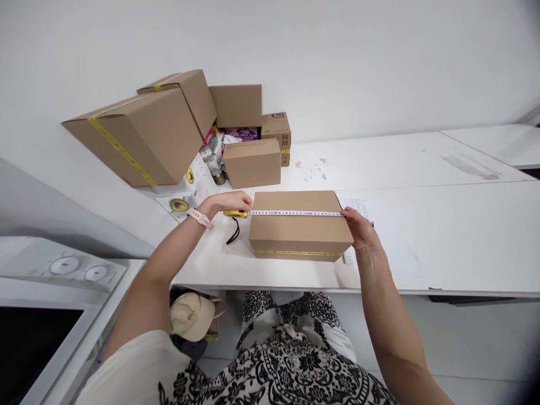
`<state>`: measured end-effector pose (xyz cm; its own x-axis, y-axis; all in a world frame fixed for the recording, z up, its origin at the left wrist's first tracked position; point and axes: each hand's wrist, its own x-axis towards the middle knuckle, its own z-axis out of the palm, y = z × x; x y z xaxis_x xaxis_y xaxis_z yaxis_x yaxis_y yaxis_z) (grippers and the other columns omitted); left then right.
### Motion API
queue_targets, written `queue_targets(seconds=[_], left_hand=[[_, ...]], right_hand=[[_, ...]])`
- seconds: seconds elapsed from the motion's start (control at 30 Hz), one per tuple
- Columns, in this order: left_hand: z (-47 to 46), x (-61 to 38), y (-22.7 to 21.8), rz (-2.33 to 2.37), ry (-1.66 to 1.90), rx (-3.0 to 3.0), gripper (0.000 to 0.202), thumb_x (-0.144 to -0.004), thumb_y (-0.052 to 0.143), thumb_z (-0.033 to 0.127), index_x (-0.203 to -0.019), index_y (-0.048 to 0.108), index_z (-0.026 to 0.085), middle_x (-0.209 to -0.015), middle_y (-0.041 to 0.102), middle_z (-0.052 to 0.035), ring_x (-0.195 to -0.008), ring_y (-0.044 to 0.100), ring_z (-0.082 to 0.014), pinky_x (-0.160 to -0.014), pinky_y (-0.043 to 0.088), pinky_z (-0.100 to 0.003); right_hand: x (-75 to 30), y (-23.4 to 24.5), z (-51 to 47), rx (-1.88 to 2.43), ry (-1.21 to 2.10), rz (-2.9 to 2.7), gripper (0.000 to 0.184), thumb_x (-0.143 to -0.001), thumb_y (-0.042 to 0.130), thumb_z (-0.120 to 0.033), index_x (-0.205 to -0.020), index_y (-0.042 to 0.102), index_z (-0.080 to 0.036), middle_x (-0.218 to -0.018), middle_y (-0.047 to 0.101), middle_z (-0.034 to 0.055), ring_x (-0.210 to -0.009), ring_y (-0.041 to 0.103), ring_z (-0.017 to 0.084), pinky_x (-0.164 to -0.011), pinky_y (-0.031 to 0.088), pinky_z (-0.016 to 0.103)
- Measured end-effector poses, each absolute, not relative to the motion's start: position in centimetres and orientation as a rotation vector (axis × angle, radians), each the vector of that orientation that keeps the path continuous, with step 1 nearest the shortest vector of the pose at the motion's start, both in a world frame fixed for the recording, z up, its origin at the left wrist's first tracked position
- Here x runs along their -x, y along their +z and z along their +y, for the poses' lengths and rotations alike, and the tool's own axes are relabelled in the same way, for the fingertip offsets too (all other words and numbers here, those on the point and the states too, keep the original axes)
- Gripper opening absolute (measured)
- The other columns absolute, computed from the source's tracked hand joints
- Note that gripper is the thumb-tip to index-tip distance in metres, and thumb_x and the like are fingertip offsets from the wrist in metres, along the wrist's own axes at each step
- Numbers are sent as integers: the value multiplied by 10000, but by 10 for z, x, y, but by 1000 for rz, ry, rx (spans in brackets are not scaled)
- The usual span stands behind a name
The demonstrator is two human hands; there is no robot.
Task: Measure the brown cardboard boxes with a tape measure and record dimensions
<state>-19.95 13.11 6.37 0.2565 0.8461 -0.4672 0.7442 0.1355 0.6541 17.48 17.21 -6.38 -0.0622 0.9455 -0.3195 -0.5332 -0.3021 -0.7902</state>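
Observation:
A closed cardboard box lies on the white table before me, with yellow tape along its near side. Across its top stretches the white blade of a tape measure, whose yellow case is at the box's left edge. My left hand is closed on that case, and a black wrist strap dangles from it onto the table. At the right edge of the box, my right hand pinches the blade's free end between thumb and finger. The other right fingers are against the box's side, partly hidden.
Large taped boxes are stacked at the back left on white cartons with avocado pictures. Smaller cardboard boxes and packaged goods stand beside them. A printed sheet lies partly under the measured box. A white oven-like appliance is at my left.

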Motion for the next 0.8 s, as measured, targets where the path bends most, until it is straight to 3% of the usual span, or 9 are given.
queue_targets(seconds=[0.27,0.8], left_hand=[[134,198,67,1499,117,-1589,62,-596,670,225,-601,661,164,-603,684,-49,-511,560,-136,-458,373,-227],[138,198,66,1542,92,-1590,56,-575,691,211,-592,713,162,-592,699,-41,-513,556,-134,-471,383,-225]], right_hand=[[-176,-63,171,1013,1637,-674,377,-481,877,-269,-727,591,-271,-741,653,-36,-687,577,172,-580,462,306],[-176,-64,171,972,1675,-625,378,-479,888,-250,-752,629,-276,-768,664,-62,-706,580,151,-604,470,288]])
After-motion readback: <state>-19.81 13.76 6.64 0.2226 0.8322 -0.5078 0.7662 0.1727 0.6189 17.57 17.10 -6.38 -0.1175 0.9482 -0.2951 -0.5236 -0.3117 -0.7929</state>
